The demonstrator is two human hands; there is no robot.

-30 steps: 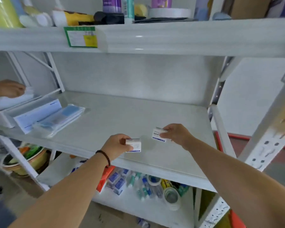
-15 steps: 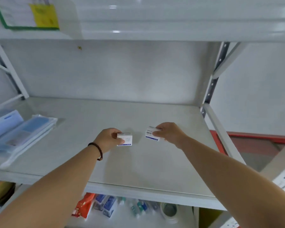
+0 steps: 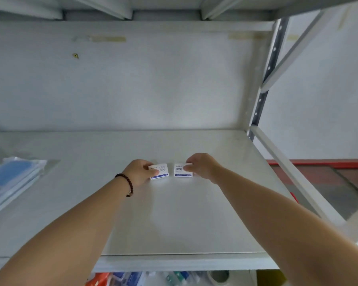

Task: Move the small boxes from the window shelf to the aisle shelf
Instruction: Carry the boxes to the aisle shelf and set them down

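Two small white boxes with blue stripes lie side by side in the middle of a grey metal shelf (image 3: 194,213). My left hand (image 3: 140,172), with a dark bead bracelet at the wrist, grips the left small box (image 3: 161,172) between thumb and fingers. My right hand (image 3: 201,165) pinches the right small box (image 3: 182,172) from its right side. Both boxes rest on the shelf surface, a narrow gap between them.
A stack of blue items in clear plastic sleeves (image 3: 10,178) lies at the shelf's left edge. A perforated upright post (image 3: 265,83) stands at the back right. The shelf below holds an orange pack (image 3: 97,279) and other small goods. Another shelf board runs overhead.
Both hands reached further in over the shelf and lowered the boxes onto its surface, bringing them closer together. My view moved closer and dipped under the upper shelf.
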